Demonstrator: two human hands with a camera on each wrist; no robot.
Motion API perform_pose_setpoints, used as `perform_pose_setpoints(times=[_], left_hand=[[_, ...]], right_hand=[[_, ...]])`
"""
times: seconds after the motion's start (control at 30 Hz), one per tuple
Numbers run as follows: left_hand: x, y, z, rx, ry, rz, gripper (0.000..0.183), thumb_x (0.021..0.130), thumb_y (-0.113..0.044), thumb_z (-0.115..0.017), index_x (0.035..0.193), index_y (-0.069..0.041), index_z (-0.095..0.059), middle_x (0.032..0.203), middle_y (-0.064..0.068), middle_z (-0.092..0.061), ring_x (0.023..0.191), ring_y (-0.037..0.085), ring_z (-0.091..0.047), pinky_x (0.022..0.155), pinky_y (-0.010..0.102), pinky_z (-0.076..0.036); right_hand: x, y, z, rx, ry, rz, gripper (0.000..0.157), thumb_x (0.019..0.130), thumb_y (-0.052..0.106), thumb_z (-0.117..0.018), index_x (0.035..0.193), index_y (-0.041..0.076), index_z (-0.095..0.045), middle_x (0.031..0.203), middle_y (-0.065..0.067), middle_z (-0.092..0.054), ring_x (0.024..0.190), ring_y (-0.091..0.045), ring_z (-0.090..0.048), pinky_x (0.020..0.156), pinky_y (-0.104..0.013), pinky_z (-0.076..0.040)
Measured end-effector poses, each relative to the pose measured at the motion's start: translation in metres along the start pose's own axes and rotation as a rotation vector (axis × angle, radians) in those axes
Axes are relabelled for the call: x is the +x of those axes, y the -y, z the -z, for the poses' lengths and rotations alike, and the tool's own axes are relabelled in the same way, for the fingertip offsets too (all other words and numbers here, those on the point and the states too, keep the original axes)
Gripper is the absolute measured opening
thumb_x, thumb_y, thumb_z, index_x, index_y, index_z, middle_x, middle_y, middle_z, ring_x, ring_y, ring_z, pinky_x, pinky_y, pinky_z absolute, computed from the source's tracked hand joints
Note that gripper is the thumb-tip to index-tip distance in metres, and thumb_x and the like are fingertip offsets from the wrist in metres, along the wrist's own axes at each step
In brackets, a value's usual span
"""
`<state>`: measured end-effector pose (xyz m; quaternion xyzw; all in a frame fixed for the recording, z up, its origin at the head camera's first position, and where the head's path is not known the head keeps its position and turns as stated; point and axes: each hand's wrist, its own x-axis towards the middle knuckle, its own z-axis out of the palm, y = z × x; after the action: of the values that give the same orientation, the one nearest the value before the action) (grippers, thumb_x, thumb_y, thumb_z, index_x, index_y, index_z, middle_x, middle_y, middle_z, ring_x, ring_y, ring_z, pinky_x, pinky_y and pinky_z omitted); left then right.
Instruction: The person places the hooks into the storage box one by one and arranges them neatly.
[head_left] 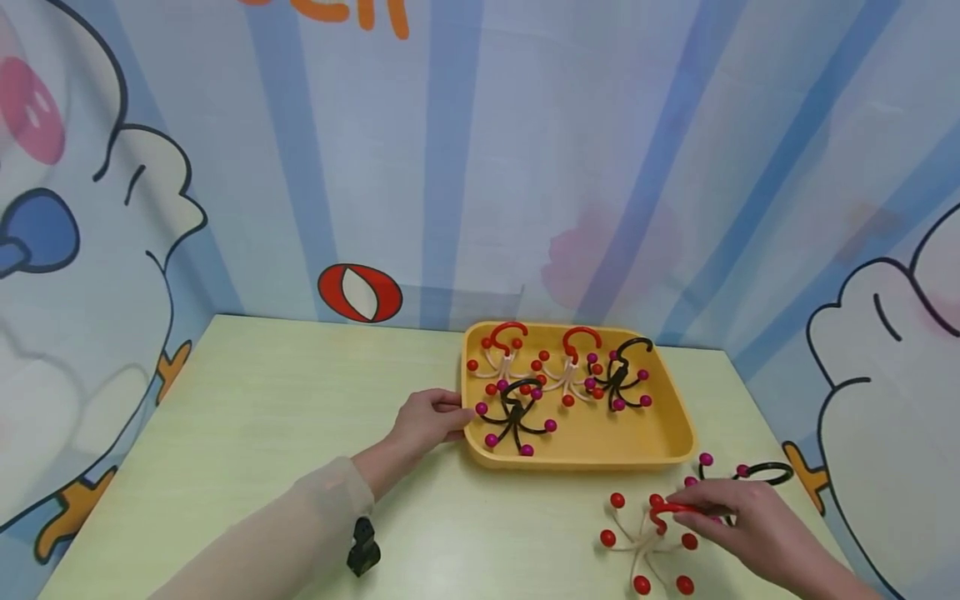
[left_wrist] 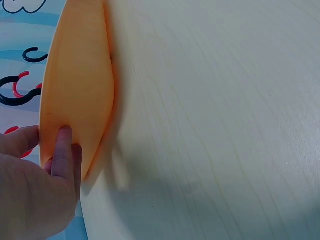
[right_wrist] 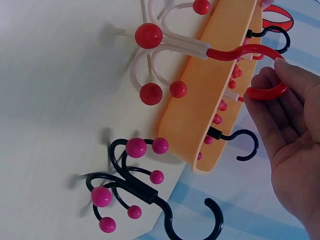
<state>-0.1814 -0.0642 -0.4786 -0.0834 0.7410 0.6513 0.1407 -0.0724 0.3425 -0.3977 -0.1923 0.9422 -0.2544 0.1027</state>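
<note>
In the head view, my left hand (head_left: 427,419) grips the left rim of a yellow tray (head_left: 622,443). The left wrist view has the thumb over the rim and fingers along the tray's outer wall (left_wrist: 82,75). My right hand (head_left: 757,521) pinches the curved red top of a white multi-arm hanging hook (head_left: 643,546) with red ball tips, in front of the tray's right corner. The right wrist view shows thumb and fingers around that red hook (right_wrist: 240,52). Beside the right hand lies a black multi-arm hook (right_wrist: 142,190) with magenta balls, partly hidden in the head view.
Inside the tray are two white hooks with red tops, one at the back left (head_left: 507,362), and two black hooks, one at the front left (head_left: 516,414). A small black object (head_left: 363,547) shows beside the left sleeve. A printed curtain (head_left: 375,167) stands behind the pale table (head_left: 247,417).
</note>
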Motion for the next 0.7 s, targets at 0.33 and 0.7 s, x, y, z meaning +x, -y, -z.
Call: perform_pose_setpoints(times=[0.33, 0.7], left_hand=[[0.001, 0.000, -0.001, 0.013, -0.016, 0.001, 0.038, 0.099, -0.013, -0.078, 0.131, 0.005, -0.066, 0.112, 0.016, -0.072, 0.093, 0.022, -0.076, 0.084, 0.038, -0.066], [0.001, 0.001, -0.001, 0.015, -0.019, 0.000, 0.039, 0.099, -0.013, -0.078, 0.131, 0.004, -0.067, 0.112, 0.016, -0.072, 0.093, 0.022, -0.076, 0.083, 0.037, -0.066]], right_hand=[[0.008, 0.018, 0.019, 0.008, -0.031, 0.049, 0.015, 0.095, 0.015, -0.081, 0.110, 0.016, -0.083, 0.094, 0.012, -0.078, 0.073, 0.001, -0.069, 0.068, -0.020, -0.062], [0.025, 0.040, 0.053, -0.070, -0.181, 0.211, 0.021, 0.092, 0.008, -0.084, 0.111, 0.017, -0.083, 0.096, 0.010, -0.079, 0.082, 0.002, -0.072, 0.070, -0.020, -0.062]])
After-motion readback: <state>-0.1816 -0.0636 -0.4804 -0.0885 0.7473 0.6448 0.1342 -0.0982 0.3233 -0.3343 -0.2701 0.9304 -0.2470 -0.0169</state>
